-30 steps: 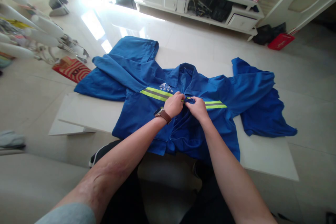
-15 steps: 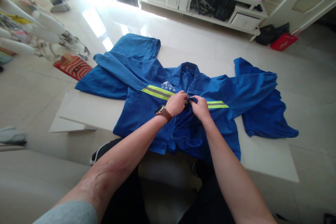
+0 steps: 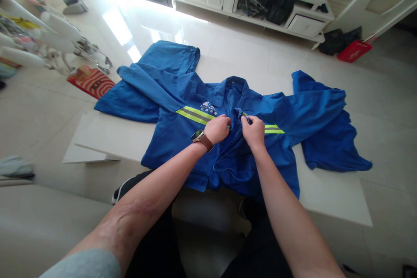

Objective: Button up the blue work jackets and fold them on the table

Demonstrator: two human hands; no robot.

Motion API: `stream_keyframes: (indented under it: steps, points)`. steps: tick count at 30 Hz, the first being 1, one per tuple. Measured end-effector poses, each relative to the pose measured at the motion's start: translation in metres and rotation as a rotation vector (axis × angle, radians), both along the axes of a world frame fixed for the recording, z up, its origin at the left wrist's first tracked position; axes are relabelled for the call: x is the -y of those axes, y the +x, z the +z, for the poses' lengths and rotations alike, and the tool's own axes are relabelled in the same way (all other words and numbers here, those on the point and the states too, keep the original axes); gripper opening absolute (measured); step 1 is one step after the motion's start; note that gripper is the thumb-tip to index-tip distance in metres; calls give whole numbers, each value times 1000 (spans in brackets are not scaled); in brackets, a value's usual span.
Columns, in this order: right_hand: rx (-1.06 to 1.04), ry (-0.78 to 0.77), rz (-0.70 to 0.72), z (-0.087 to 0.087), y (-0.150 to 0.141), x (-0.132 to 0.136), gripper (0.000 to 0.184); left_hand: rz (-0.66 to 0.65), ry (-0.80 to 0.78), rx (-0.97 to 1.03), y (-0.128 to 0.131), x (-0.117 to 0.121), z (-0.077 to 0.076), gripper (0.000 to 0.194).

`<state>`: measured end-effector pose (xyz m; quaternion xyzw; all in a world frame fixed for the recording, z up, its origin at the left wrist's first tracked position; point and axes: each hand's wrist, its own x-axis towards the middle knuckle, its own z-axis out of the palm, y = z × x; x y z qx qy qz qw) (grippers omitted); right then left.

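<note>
A blue work jacket (image 3: 182, 139) with yellow-green reflective stripes lies spread front-up on a white low table (image 3: 107, 139), sleeves thrown out to both sides. My left hand (image 3: 217, 129), with a brown-strapped watch on the wrist, pinches the left edge of the jacket's front opening at chest height. My right hand (image 3: 253, 130) pinches the opposite front edge right beside it. A small gap of blue cloth shows between the two hands. The collar (image 3: 235, 83) lies just beyond them.
A red patterned bag (image 3: 91, 81) lies on the tiled floor at the left, beside a white drying rack (image 3: 48, 39). A white TV cabinet (image 3: 250, 0) stands at the back, a red bag (image 3: 355, 50) at the far right. A pale sofa edge (image 3: 32, 221) is near left.
My two hands were pressed together at the jacket's front; they have come slightly apart, the right hand lifting its edge up and right.
</note>
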<state>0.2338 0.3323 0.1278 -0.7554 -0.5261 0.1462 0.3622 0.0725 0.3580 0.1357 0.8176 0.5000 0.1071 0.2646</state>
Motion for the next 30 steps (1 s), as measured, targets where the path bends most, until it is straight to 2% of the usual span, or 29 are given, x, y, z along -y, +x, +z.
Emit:
stream_keyframes:
  steps: [4, 10, 14, 17, 19, 20, 23, 25, 27, 30]
  points:
    - [-7, 75, -26, 9, 9, 7, 43, -36, -7, -17, -5, -2, -6, 21]
    - [-19, 218, -221, 16, 30, 21, 49, -49, -45, 29, -6, -3, -11, 24]
    - [14, 290, -273, 23, 42, 31, 49, 80, -53, 155, -2, -7, -14, 17]
    - [-24, 345, -281, 27, 48, 35, 43, 258, -97, 304, 2, -11, -19, 24]
    - [-75, 373, -259, 28, 50, 35, 36, 306, -143, 300, 4, -10, -24, 27]
    - [-103, 379, -238, 28, 51, 35, 33, 264, -164, 253, 4, -8, -26, 26]
    - [-165, 355, -159, 26, 49, 33, 31, -44, -180, 56, 2, 3, -31, 27]
    - [-167, 324, -125, 26, 47, 32, 32, -194, -154, -41, 3, 12, -29, 30]
    - [-142, 308, -118, 28, 45, 31, 32, -229, -75, -83, 5, 19, -24, 33]
    - [-107, 330, -159, 31, 44, 31, 33, -121, 69, -91, 10, 20, -17, 45]
